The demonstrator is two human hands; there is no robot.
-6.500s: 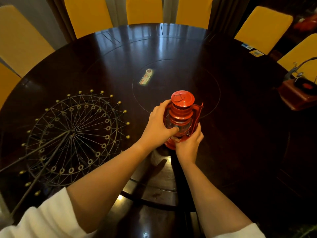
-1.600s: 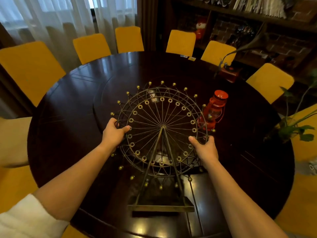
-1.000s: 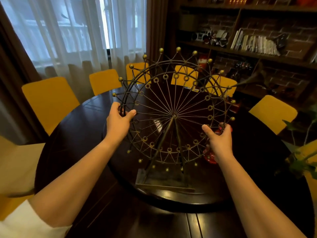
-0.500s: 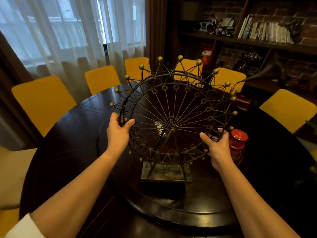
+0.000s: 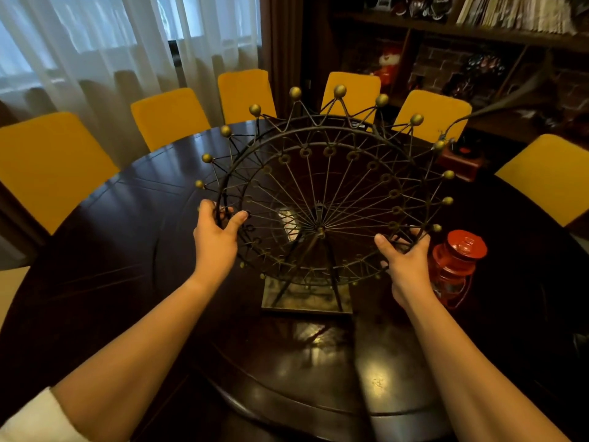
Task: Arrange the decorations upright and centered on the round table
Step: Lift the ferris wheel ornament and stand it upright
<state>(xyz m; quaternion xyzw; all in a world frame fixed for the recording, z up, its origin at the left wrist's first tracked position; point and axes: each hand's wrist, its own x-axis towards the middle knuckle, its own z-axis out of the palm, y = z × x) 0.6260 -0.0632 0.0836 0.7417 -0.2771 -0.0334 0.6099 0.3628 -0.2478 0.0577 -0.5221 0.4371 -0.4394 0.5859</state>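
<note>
A dark wire ferris wheel (image 5: 322,193) with brass balls on its rim stands upright on its flat square base (image 5: 280,301), on the raised middle disc of the round dark table (image 5: 114,250). My left hand (image 5: 215,237) grips the wheel's left rim. My right hand (image 5: 408,263) grips the lower right rim. A red lantern (image 5: 455,266) stands upright just right of my right hand, beside the wheel. A small gramophone with a red box (image 5: 462,157) and a long horn sits at the table's far right.
Yellow chairs (image 5: 172,114) ring the far side of the table. White curtains (image 5: 111,43) hang behind at the left and a bookshelf (image 5: 478,33) stands at the right. A small card (image 5: 288,223) lies on the centre disc behind the wheel.
The ferris wheel went from lying tilted to standing upright, and its base now rests flat on the centre disc. Both hands kept their grip on the rim. The lantern stands where it was set.
</note>
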